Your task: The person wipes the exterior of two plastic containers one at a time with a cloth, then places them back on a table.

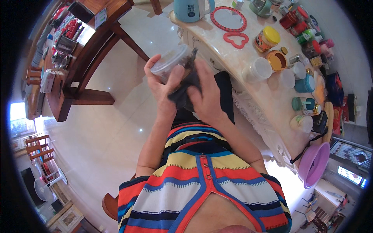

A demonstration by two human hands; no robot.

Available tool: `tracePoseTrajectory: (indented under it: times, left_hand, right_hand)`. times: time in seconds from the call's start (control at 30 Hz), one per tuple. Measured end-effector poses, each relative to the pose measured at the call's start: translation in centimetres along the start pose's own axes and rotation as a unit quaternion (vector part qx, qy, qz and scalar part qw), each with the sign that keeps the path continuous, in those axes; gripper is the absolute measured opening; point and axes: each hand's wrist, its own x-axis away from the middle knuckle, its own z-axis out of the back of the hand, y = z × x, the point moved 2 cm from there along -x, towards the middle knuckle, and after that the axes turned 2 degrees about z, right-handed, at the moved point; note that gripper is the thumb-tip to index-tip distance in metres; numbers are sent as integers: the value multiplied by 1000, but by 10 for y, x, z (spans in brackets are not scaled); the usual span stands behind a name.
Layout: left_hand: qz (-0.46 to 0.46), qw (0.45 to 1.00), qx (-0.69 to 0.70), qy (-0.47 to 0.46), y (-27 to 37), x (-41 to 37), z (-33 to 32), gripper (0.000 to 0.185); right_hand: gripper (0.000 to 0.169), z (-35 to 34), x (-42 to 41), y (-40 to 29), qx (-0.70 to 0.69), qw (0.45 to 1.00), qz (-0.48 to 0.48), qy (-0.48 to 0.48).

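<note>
A clear round plastic tub with a translucent lid is tilted in my left hand, its thumb along the side and its fingers round the far edge. Something dark shows inside, too blurred to name. Against the tub's right side and base lies a dark grey cloth. My right hand presses this cloth towards the tub, fingers pointing up and thumb bent across it. Both hands are over my lap, left of the cabinet top.
On the marble-topped cabinet stand a light-blue kettle, a red-framed mirror, a yellow-lidded jar, a white-lidded jar and a purple basin. A wooden table holding several items stands left.
</note>
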Motion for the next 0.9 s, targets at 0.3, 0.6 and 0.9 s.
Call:
tracePoseTrajectory:
  times: [0.3,0.6,0.9]
  left_hand:
    - [-63,993,-28,-99,-6,2,-2,80]
    - [-123,981,-44,-145,-12,0,0,92]
    - [3,993,20,-116,0,9,-10,103]
  right_hand:
    - [51,-5,4,22,-515,689,-508,52]
    - [46,1,18,25,-828,326,-456,-22]
    - [40,10,5,30,-617,632,-449,135]
